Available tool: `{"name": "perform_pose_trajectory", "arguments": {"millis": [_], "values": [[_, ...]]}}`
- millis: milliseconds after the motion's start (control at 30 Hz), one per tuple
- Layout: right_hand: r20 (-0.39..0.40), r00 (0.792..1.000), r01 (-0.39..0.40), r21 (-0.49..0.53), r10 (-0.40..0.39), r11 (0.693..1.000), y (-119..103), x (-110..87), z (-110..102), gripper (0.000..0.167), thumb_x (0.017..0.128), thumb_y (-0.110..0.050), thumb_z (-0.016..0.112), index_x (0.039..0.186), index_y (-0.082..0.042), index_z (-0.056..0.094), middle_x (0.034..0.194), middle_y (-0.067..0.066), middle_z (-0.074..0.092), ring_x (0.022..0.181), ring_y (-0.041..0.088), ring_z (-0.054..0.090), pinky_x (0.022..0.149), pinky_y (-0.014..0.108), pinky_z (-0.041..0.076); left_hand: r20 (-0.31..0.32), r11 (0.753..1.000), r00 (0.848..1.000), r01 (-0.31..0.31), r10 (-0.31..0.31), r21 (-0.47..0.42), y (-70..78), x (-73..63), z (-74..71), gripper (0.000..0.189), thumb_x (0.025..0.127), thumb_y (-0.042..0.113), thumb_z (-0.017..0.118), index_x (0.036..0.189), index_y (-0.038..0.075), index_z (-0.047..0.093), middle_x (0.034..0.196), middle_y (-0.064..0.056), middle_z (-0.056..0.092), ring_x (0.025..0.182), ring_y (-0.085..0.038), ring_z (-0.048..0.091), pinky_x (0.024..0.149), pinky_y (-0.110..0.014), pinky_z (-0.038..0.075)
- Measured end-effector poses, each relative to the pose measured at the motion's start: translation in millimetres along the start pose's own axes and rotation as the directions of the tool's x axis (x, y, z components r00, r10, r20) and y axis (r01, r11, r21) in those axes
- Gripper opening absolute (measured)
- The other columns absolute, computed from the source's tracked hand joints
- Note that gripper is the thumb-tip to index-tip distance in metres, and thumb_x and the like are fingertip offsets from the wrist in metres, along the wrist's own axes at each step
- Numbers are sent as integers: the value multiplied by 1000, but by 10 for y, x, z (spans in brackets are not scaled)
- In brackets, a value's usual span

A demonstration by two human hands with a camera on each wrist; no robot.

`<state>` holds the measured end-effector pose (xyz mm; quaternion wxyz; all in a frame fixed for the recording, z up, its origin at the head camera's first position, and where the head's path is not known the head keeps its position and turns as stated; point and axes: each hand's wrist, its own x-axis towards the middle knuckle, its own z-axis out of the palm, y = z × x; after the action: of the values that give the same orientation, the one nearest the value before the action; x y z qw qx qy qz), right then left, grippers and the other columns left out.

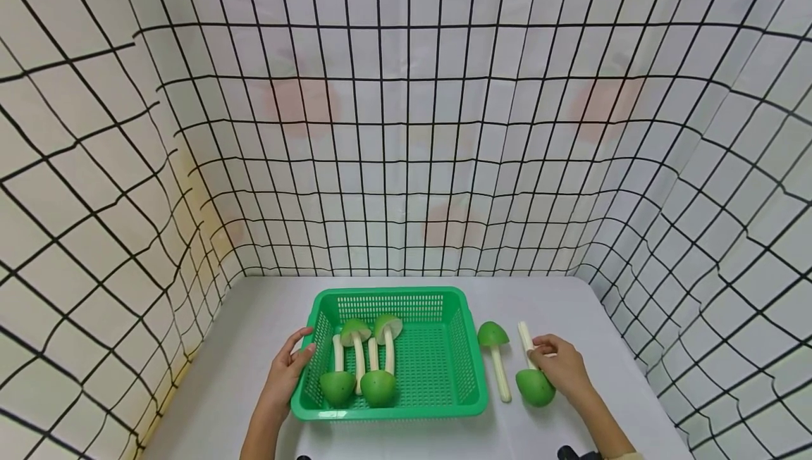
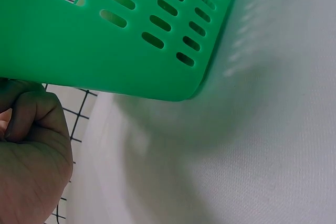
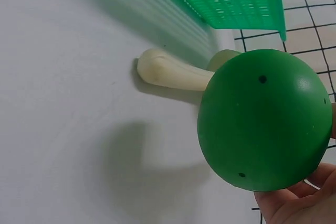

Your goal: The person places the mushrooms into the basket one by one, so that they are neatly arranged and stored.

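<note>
A green plastic basket (image 1: 431, 414) holds several toy mushrooms with green caps and pale stems, such as one lying cap-down (image 1: 378, 388), in its left half. My left hand (image 1: 283, 375) grips the basket's left rim; the left wrist view shows curled fingers against the basket wall (image 2: 105, 61). To the right of the basket, my right hand (image 1: 561, 365) pinches the stem of a toy mushroom (image 1: 535, 388) whose cap points toward me. In the right wrist view its dark-spotted cap (image 3: 265, 121) hides most of the fingers. Between it and the basket lies another mushroom (image 1: 500, 372), cap away from me.
A white cloth-covered table (image 1: 209, 389) lies beneath everything. Black grid netting (image 1: 406, 164) over pale walls stands at the back and on both sides. A small dark object (image 1: 567, 453) shows at the bottom edge near my right forearm.
</note>
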<state>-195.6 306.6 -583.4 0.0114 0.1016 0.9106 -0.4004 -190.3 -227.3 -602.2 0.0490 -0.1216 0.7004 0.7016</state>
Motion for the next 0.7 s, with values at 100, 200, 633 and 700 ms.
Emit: {"name": "perform_pose_trajectory", "arguments": {"millis": [100, 200, 633, 700], "values": [[-2, 1000, -1, 26, 1, 1000, -57, -7, -21, 40, 95, -24, 68, 126, 1, 64, 107, 12, 69, 86, 16, 64, 72, 28, 48, -3, 1000, 1000, -7, 7, 5, 4, -14, 5, 51, 104, 36, 63, 151, 24, 46, 110, -10, 72, 91, -25, 71, 73, -35, 62], [-5, 1000, -4, 55, 4, 998, -104, -14, -41, 40, 97, -25, 68, 127, 1, 63, 109, 12, 68, 85, 14, 64, 70, 26, 50, -7, 1000, 1000, -13, 13, 11, 6, -20, 12, 51, 103, 37, 63, 149, 24, 47, 113, -14, 71, 92, -26, 71, 73, -35, 61], [-28, 1000, 17, 188, -12, 982, -377, 46, 6, 38, 99, -28, 70, 129, -5, 63, 116, 13, 69, 90, 11, 66, 73, 22, 54, -7, 1000, 1000, -12, 12, 10, -26, -4, 8, 53, 100, 42, 66, 148, 29, 49, 118, -18, 70, 95, -26, 70, 75, -34, 61], [-25, 1000, 22, 201, -18, 979, -426, 54, 38, 39, 99, -28, 70, 130, -5, 63, 117, 13, 68, 91, 11, 66, 74, 21, 55, -9, 1000, 1000, -10, 10, 17, -22, -9, 2, 53, 100, 42, 66, 148, 29, 49, 116, -17, 70, 93, -26, 70, 74, -34, 61]]}}
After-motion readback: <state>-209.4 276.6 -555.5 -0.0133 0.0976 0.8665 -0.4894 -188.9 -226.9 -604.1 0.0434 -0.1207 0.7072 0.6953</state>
